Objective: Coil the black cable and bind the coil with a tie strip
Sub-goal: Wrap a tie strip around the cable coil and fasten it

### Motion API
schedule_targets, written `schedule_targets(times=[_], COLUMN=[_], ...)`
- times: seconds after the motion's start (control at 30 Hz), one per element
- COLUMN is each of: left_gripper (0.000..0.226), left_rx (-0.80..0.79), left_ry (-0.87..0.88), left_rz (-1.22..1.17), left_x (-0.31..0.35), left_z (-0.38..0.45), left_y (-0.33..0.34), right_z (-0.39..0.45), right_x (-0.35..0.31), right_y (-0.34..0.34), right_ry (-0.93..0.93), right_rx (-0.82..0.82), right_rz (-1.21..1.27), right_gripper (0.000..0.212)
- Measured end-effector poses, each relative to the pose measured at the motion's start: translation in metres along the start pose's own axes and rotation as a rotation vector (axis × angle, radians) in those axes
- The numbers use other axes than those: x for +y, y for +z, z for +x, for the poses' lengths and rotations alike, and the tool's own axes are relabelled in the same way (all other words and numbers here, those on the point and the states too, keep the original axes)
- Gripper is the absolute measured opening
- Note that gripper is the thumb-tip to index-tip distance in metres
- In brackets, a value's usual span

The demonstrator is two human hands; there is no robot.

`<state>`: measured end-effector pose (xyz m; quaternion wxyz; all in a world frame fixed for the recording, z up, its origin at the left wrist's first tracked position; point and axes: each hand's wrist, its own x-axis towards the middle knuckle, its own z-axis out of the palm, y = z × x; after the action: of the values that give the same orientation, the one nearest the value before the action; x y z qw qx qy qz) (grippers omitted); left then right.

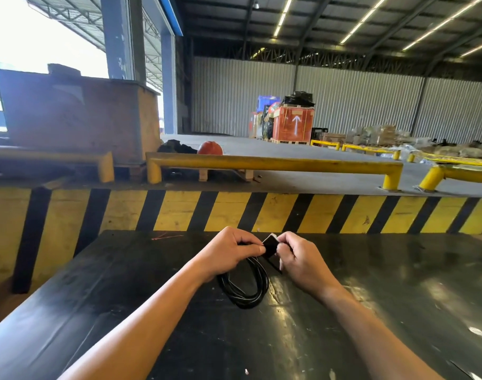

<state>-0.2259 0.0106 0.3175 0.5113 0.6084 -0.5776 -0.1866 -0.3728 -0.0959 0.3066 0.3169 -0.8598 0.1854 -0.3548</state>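
**Coil made, tie going on**

black cable (pixel 245 286) is already wound into 1 coil of several turns. Lower loop rests on the black tabletop (pixel 398 297); top of the coil is lifted between both hands, near the table's far edge.

left hand (pixel 228 252): fingers curled round the gathered strands at the coil's top, thumb on top. Likely pinning the turns so they don't spring apart while the tie goes on.

right hand (pixel 297 256): fingers curled, pinching the tie strip (pixel 270 244), a short black band with a pale end sticking up. It sits right at the bundled section, touching the left thumb tip. Can't tell whether it's fully wrapped round yet. My read: binding step, mid-wrap, coiling done.

Surface: glossy, scuffed, glare patches, small white flecks, 1 thin red scrap (pixel 165 236) near the far left edge.

Room: warehouse dock. Yellow/black hazard-striped wall (pixel 179 209) behind the table, yellow guard rails (pixel 261 163) above it, a large brown crate (pixel 78 113) left, an orange crate with white arrow (pixel 293 123) further back, corrugated walls, strip lights overhead.
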Motion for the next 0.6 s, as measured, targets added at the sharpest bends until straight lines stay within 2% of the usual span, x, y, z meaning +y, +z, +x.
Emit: schedule_targets(times=[0.07,0.17,0.23,0.3,0.37,0.53,0.6], left_gripper=[0.012,0.015,0.018,0.016,0.013,0.013,0.013], left_rx=[0.012,0.013,0.008,0.003,-0.004,0.004,0.004], left_ry=[-0.002,-0.019,-0.021,-0.024,-0.030,-0.043,-0.054], left_rz=[-0.001,-0.018,-0.032,-0.049,-0.054,-0.036,-0.019], left_x=[0.000,-0.001,-0.001,0.000,0.001,0.003,0.003], left_z=[0.001,0.003,0.005,0.006,0.008,0.012,0.012], left_y=[0.001,0.003,0.007,0.011,0.014,0.019,0.021], right_z=[0.001,0.000,0.002,0.005,0.005,-0.002,-0.004], right_x=[0.004,0.002,-0.001,-0.003,-0.003,0.000,0.003], right_y=[-0.005,-0.009,-0.015,-0.026,-0.034,-0.044,-0.047], right_ry=[0.130,0.242,0.335,0.410,0.429,0.405,0.385], right_rx=[0.076,0.102,0.149,0.226,0.241,0.143,0.121], right_rz=[0.191,0.541,0.823,1.005,1.066,1.133,1.115], right_gripper=[0.025,0.033,0.031,0.024,0.020,0.020,0.011])
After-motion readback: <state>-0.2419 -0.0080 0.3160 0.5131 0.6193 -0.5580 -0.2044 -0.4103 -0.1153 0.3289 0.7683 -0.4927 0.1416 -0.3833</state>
